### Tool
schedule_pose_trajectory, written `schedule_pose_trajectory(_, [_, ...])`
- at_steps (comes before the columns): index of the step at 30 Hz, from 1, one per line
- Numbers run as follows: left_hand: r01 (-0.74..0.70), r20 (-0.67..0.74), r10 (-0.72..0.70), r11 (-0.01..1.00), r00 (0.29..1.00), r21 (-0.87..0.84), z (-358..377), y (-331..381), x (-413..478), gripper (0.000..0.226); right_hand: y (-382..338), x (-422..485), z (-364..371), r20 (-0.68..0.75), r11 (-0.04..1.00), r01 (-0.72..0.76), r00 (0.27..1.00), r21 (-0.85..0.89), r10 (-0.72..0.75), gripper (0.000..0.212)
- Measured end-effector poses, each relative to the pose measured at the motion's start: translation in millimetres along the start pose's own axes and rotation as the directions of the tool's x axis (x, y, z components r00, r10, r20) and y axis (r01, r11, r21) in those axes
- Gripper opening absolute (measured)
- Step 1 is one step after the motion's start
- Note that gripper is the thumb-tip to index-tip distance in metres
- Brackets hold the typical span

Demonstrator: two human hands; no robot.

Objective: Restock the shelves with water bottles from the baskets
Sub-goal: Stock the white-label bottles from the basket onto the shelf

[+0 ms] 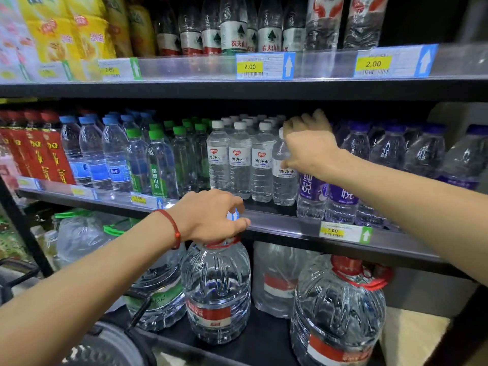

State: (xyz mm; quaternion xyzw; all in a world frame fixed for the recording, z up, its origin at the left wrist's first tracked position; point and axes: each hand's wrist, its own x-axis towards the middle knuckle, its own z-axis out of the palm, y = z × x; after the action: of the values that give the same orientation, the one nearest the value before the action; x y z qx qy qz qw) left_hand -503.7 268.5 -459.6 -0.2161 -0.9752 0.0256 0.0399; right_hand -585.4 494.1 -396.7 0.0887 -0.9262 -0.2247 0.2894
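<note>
Head view, facing shelving.

Right hand (pixel 309 146): fingers curled over the neck and cap of a white-capped water bottle (pixel 284 178), thumb against its shoulder. The bottle is upright on the middle shelf (pixel 277 220), touching the right end of the front row of identical white-capped bottles (pixel 239 159), with the purple-labelled bottles (pixel 340 196) just beside it on the other side.

Left hand (pixel 211 215): knuckles up, fingers bent downward in front of the middle shelf's edge, directly above the red handle of a large jug (pixel 216 291). Cannot tell whether it grips the handle or touches only the shelf edge. Red cord bracelet (pixel 174 228) on that wrist.

Middle shelf contents, left to right: red-labelled bottles (pixel 31 151), blue-capped bottles (pixel 92 154), green-capped bottles (pixel 158 165), white-capped, purple-capped. All are upright, several rows deep.

Upper shelf (pixel 237 88): yellow packs (pixel 66 30), then clear bottles (pixel 233 30) with red-and-white or green-and-white labels.

Bottom shelf (pixel 264 339): big water jugs, a second red-handled one (pixel 338 313) at right.
</note>
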Motion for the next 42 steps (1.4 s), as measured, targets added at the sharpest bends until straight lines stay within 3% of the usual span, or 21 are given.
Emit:
schedule_pose_trajectory(10, [-0.016,-0.004,0.015,0.998,1.0,-0.067,10.2,-1.5,11.2,0.048,-7.0,26.3,14.0,0.142,0.982,-0.095,0.983,-0.164,0.119,0.084])
schedule_pose_trajectory(16, [-0.007,-0.011,0.006,0.996,1.0,-0.085,10.8,0.2,10.8,0.045,-13.7,6.0,27.5,0.054,0.959,-0.102,0.991,-0.265,0.121,0.072])
schedule_pose_trajectory(19, [-0.001,-0.036,-0.002,0.997,0.999,-0.082,10.1,0.1,10.0,0.044,-15.6,-13.1,29.6,-0.101,0.975,-0.07,0.994,-0.209,0.049,0.062])
schedule_pose_trajectory(24, [0.007,-0.088,-0.007,1.0,0.996,-0.005,1.2,-4.7,-0.6,0.044,-37.4,-63.2,22.5,-0.331,0.985,0.155,0.936,0.07,-0.123,0.025])
schedule_pose_trajectory(27, [0.028,-0.11,-0.019,0.996,0.994,0.081,0.5,-8.3,-13.7,0.045,-61.1,-94.1,12.4,-0.396,0.955,0.248,0.903,0.161,-0.168,0.025])
schedule_pose_trajectory(32, [0.055,-0.132,-0.028,0.976,0.991,0.212,10.4,-14.6,-53.1,0.045,-106.4,-127.8,-5.7,-0.378,0.889,0.365,0.892,0.276,-0.249,0.028])
schedule_pose_trajectory(42, [0.338,-0.05,-0.338,0.894,0.94,0.296,58.1,-52.0,-196.8,0.046,-240.6,-162.9,-26.4,-0.48,0.634,0.675,0.728,0.378,-0.489,0.029])
